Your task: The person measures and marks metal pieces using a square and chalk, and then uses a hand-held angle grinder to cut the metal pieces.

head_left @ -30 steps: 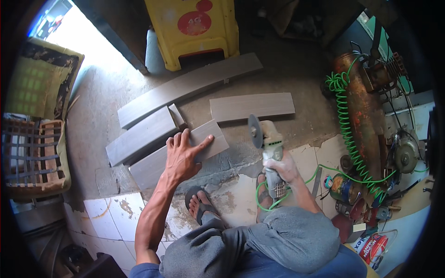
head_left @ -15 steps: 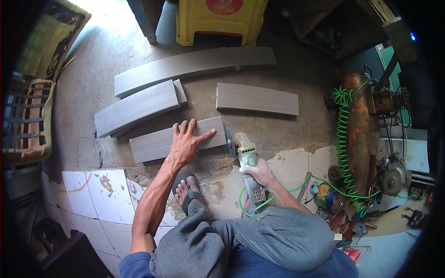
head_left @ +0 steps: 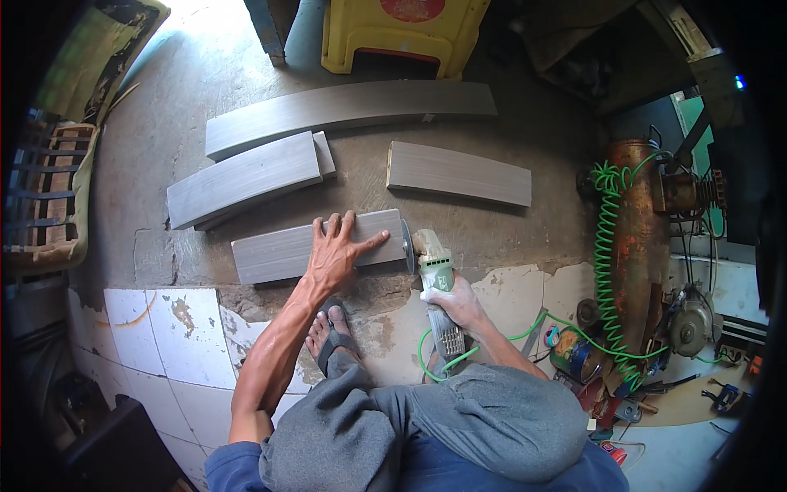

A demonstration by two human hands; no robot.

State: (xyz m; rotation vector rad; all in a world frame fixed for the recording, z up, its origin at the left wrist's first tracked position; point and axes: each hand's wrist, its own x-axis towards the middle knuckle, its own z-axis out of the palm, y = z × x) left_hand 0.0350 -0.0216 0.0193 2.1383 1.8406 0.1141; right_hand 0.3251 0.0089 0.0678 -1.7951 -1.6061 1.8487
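Note:
A grey rectangular board (head_left: 279, 256) lies on the floor just beyond my feet. My left hand (head_left: 332, 250) presses flat on it with the fingers spread, the thumb pointing toward its right end. In my right hand (head_left: 459, 302) is a green and grey angle grinder (head_left: 440, 280), gripped round its body. The grinder's disc (head_left: 409, 246) stands upright at the board's right end; whether it touches the edge I cannot tell. A green cord runs from the grinder's rear.
More grey boards lie beyond: a long one (head_left: 352, 107), a stacked pair (head_left: 246, 178) and a short one (head_left: 459, 174). A yellow plastic stool (head_left: 402, 41) stands at the back. To the right are a rusty tank (head_left: 631, 221), a coiled green hose (head_left: 605, 246) and scattered tools.
The grinder has shifted slightly left, bringing its disc up against or very near the board's right end. My left hand stays on the board. The whole view has shifted a little.

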